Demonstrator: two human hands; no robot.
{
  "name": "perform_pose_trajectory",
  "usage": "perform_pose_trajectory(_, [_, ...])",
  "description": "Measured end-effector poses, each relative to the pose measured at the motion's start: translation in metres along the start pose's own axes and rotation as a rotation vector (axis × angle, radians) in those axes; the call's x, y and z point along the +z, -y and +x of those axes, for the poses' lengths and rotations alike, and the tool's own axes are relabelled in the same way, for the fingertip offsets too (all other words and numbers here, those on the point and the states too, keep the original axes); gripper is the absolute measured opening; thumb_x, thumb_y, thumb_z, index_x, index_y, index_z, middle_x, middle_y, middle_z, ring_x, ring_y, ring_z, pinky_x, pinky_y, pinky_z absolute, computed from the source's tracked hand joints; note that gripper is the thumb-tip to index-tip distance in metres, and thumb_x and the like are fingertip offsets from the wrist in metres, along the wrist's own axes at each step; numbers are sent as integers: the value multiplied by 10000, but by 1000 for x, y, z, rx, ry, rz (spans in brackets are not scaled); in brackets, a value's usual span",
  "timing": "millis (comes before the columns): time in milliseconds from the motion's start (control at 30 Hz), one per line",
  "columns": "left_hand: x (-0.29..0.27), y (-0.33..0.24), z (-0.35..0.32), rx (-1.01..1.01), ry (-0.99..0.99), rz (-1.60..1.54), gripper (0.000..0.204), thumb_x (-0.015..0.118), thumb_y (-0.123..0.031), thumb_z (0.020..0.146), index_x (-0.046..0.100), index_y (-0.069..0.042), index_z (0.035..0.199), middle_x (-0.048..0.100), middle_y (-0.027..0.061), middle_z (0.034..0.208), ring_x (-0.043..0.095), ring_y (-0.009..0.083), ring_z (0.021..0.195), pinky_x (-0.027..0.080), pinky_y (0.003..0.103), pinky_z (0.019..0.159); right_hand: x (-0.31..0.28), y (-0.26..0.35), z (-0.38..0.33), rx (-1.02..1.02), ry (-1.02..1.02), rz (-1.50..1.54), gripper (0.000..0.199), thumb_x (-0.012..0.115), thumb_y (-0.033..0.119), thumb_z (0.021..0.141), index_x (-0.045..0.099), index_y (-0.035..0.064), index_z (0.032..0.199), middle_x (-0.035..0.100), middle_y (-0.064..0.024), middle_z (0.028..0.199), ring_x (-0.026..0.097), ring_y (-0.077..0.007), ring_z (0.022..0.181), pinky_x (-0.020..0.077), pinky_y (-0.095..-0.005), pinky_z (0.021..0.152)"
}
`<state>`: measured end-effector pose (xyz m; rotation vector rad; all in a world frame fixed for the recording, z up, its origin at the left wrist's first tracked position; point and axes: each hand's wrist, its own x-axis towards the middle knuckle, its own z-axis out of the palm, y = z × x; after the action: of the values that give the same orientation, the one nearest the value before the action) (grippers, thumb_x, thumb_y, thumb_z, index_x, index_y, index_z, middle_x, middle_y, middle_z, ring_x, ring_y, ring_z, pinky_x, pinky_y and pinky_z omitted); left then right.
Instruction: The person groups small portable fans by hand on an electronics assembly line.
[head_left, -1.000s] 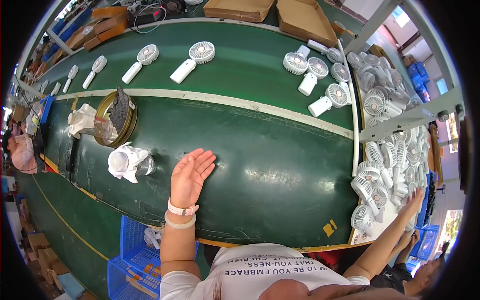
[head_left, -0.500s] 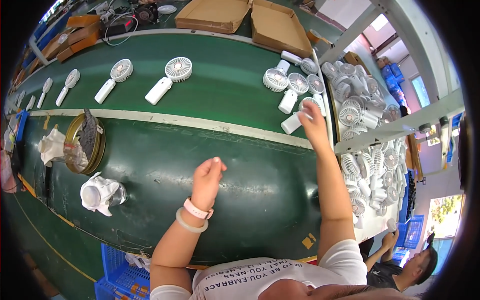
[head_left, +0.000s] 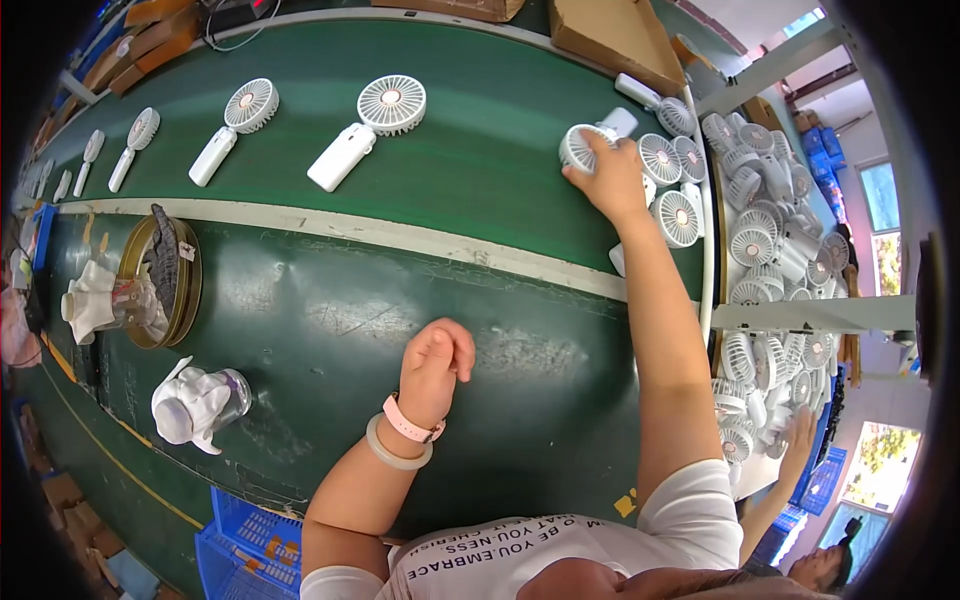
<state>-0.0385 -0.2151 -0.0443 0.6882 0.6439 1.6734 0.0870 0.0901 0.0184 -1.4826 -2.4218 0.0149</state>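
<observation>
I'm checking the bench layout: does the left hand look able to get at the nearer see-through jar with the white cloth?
Probably yes: the left hand holds nothing that shows, and no object stands between it and the see-through jar, though it may need a stretch leftward.

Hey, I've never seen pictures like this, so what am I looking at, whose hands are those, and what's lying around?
There's no machine here: a person in a white shirt works bare-handed. The view comes from a wide fisheye camera on their head, looking down, so straight edges bend. White plastic handheld fans with round grilles lie on the bright green surface, and more are heaped at far right. On the dark green bench nearer the person stands a clear container draped in white cloth. The right hand is on a fan's round head; how firmly, I can't tell. The left hand is loosely curled, with nothing visible in it.
</observation>
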Motion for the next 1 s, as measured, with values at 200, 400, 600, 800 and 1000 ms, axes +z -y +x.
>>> perform_pose_trajectory(200, [39, -18, 9, 59, -169, 135, 369, 472, -371, 913, 420, -129, 1187, 375, 64, 1327, 433, 201, 1088, 400, 367, 860, -42, 20, -43, -35, 382, 1115, 679, 770, 214, 653, 482, 86, 1254, 510, -152, 1185, 510, -282, 1078, 385, -331, 946])
perform_pose_trajectory(400, [31, -21, 13, -55, -152, -350, 708, 419, -512, 894, 97, -188, 1435, 248, 50, 1430, 324, 245, 1258, 325, 458, 986, -74, -15, -86, 31, 972, 1976, 732, 707, 312, 741, 385, -91, 1260, 517, -168, 1212, 536, -240, 1092, 437, -367, 930])
perform_pose_trajectory(600, [32, -19, 10, -302, 130, -391, 686, 377, -548, 891, 264, -86, 1386, 467, 112, 1282, 496, 227, 1123, 429, 355, 894, -76, -2, -95, 141, 1046, 1710, 614, 504, 459, 871, 456, -55, 1204, 580, -157, 1118, 600, -240, 977, 494, -387, 847])
perform_pose_trajectory(800, [31, -24, 7, -403, 103, -281, 592, 436, -486, 891, 330, -85, 1315, 526, 105, 1148, 545, 130, 853, 466, 257, 660, -54, 14, -53, 126, 382, 774, 499, 428, 437, 916, 493, 37, 1206, 572, -135, 1127, 572, -237, 1005, 459, -359, 837])
perform_pose_trajectory(1000, [25, -18, 8, -365, 85, -455, 558, 332, -505, 916, 343, -101, 1301, 529, 102, 1142, 553, 148, 857, 478, 270, 661, -16, -35, -24, 304, 43, -456, 492, 559, 375, 827, 483, 119, 1241, 543, -210, 1097, 523, -376, 1021, 389, -479, 873])
